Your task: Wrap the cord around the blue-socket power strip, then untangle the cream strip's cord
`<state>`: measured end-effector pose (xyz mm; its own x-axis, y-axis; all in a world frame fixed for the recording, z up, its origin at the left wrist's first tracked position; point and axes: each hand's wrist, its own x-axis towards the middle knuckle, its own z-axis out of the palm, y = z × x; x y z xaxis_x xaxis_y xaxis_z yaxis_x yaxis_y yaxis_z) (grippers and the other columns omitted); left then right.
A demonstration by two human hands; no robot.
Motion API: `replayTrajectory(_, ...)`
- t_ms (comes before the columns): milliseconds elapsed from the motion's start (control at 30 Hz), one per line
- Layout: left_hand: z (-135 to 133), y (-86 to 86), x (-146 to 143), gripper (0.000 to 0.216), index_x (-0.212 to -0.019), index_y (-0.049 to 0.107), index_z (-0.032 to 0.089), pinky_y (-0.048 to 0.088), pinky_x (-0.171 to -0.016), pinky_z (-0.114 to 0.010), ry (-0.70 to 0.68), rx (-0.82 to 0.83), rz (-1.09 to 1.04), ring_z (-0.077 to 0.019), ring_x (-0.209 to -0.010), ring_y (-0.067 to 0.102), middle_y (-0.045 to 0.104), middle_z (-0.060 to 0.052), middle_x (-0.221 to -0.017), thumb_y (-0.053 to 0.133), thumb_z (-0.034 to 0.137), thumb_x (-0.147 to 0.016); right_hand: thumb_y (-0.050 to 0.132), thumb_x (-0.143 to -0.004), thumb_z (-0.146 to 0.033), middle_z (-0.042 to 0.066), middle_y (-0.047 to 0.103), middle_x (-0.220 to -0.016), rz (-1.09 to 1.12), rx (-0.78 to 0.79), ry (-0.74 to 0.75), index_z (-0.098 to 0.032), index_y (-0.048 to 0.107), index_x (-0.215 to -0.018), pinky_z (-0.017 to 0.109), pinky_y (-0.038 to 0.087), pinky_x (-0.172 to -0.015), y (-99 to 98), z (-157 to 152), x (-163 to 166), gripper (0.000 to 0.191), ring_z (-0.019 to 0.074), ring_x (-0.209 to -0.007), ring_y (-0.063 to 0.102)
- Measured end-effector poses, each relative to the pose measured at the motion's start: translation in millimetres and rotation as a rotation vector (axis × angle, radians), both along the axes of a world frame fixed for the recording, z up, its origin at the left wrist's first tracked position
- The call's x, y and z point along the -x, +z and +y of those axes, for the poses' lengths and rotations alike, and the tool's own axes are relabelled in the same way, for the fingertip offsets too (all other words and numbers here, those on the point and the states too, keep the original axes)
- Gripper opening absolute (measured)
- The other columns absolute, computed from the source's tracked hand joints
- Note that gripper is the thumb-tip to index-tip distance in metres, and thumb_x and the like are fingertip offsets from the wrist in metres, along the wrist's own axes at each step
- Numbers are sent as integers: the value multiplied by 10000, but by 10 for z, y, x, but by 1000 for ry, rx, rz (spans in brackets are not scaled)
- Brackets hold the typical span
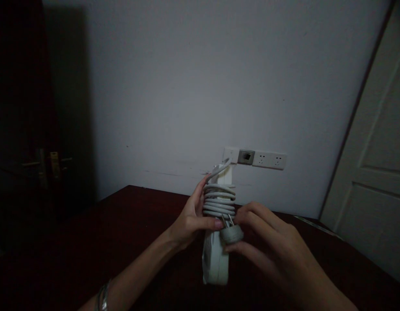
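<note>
Clasping a power strip wound with cord is the left grip, at its nine o'clock; at three, the right grip pinches the plug.

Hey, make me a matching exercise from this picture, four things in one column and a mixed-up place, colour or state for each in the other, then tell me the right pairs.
Column one
1. Cord
2. Plug
3. Table
4. Wall sockets

Column two
A. Dark reddish
B. Held in the right hand, metal prongs pointing up
C. Set in the pale wall
D. Wound in coils around the white power strip

Right pairs: 1-D, 2-B, 3-A, 4-C
</note>
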<state>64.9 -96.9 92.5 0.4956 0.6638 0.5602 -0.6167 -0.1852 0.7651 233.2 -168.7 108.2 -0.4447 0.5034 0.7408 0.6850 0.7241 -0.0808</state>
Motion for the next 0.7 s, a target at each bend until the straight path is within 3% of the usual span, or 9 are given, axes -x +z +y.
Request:
replayTrajectory(133, -60, 19, -22, 869, -1316, 357, 215, 451, -813, -304, -3, 54, -51, -192, -916, 583, 573, -87, -1121, 725, 93, -538, 686, -742, -246, 11, 535, -833, 261, 59, 149, -208, 557, -853, 227, 477, -586, -36, 57, 97, 174, 129, -714, 550)
replayTrajectory(267, -142, 58, -28, 863, -1310, 361, 224, 467, -768, -283, 63, 69, -112, -182, -891, 581, 576, -65, -1084, 710, 89, -533, 671, -710, -162, 3, 506, -872, 471, 94, 175, -220, 573, -823, 199, 487, -600, -92, 62, 214, 160, 118, -746, 539)
replayTrajectory(433, -177, 103, -3, 979, -1364, 266, 282, 485, -750, -292, 163, 23, -136, -210, -945, 580, 540, -66, -1174, 707, 63, -518, 668, -664, -134, 4, 516, -909, 640, 126, 237, -233, 617, -813, 183, 512, -667, -116, 57, 274, 186, 122, -827, 553)
replayTrajectory(700, -112, 103, 12, 1006, -1377, 259, 290, 493, -806, -351, 235, -55, -127, -270, -1035, 553, 475, -82, -1293, 703, 74, -500, 671, -638, -94, 35, 541, -918, 786, 364, 361, -203, 608, -803, 239, 549, -672, -99, 58, 320, 208, 158, -826, 609)
